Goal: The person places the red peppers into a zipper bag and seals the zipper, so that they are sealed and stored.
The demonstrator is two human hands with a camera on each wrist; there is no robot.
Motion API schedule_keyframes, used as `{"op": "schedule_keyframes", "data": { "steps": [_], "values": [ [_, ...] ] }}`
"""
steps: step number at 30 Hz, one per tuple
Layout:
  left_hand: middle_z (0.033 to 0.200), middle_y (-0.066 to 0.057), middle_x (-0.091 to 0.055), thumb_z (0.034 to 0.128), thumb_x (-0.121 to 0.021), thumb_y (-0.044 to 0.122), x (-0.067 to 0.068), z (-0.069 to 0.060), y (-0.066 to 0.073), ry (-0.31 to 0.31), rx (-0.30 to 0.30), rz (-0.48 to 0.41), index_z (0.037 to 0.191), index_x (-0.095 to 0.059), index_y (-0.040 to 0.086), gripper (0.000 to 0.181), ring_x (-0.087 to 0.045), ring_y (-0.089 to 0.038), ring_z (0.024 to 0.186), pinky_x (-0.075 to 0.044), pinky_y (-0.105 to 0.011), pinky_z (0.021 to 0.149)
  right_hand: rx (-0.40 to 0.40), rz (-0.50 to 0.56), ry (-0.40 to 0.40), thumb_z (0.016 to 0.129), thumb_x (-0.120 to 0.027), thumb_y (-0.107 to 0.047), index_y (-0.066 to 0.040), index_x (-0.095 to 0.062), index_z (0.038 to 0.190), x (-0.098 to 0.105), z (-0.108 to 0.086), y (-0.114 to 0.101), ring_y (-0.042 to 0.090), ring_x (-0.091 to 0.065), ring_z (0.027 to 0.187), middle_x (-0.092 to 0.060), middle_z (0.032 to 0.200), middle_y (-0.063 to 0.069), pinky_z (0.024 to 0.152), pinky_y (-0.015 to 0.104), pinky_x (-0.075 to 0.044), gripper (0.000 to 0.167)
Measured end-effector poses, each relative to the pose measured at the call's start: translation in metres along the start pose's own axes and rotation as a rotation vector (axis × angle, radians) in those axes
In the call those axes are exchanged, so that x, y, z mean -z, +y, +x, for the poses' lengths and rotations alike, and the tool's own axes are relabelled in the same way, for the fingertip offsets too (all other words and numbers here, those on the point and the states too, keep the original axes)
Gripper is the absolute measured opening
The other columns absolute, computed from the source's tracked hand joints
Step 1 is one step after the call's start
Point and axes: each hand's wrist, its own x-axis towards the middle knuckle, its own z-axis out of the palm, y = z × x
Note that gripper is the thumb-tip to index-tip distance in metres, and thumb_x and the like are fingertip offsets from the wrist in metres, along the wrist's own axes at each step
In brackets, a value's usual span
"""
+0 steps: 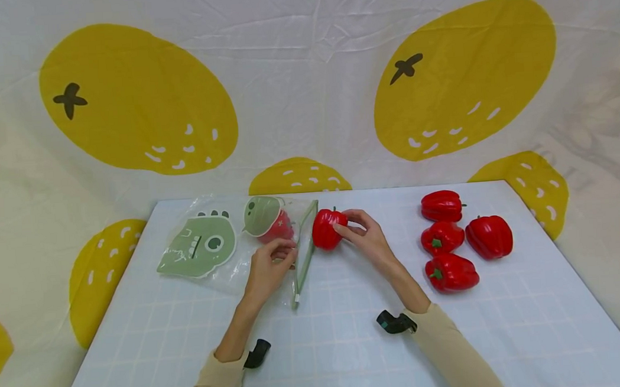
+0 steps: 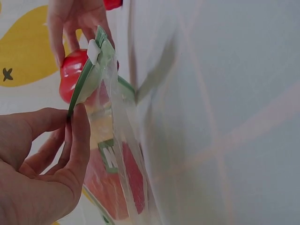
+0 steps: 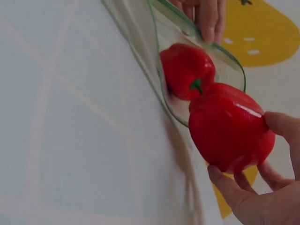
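Note:
My left hand [image 1: 272, 268] pinches the green zip edge of a clear zip bag [image 2: 108, 105] between thumb and fingers, and the bag's mouth gapes toward the right. A green cartoon creature is printed on the bag. One red bell pepper [image 3: 187, 70] lies inside, seen through the mouth in the right wrist view. My right hand [image 1: 368, 237] holds another red bell pepper [image 1: 327, 229] by its right side with thumb and fingertips. In the head view that pepper is just right of the bag's opening; in the right wrist view it overlaps the mouth's rim.
Several more red bell peppers [image 1: 453, 272] sit grouped on the right of the white gridded table [image 1: 341, 351]. A white cloth with yellow fruit prints [image 1: 304, 99] hangs behind the table. Dark wrist cameras [image 1: 395, 322] are strapped at both sleeves.

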Motion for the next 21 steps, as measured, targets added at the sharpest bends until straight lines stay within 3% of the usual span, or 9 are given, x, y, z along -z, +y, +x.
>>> {"op": "schedule_keyframes", "data": {
  "steps": [21],
  "values": [
    [0.100,-0.012,-0.071,0.0938,-0.072,0.000,0.002,0.002,0.001,-0.039,0.010,-0.016,0.114,-0.071,0.000,0.020,-0.068,-0.026,0.088,-0.062,-0.026,0.073,0.042,0.058,-0.035,0.096,-0.073,-0.034,-0.015,-0.051,0.141,-0.034,0.008,0.011,0.030,-0.057,0.131,-0.053,0.145,0.007,0.103,0.037,-0.052,0.053]
  ]
}}
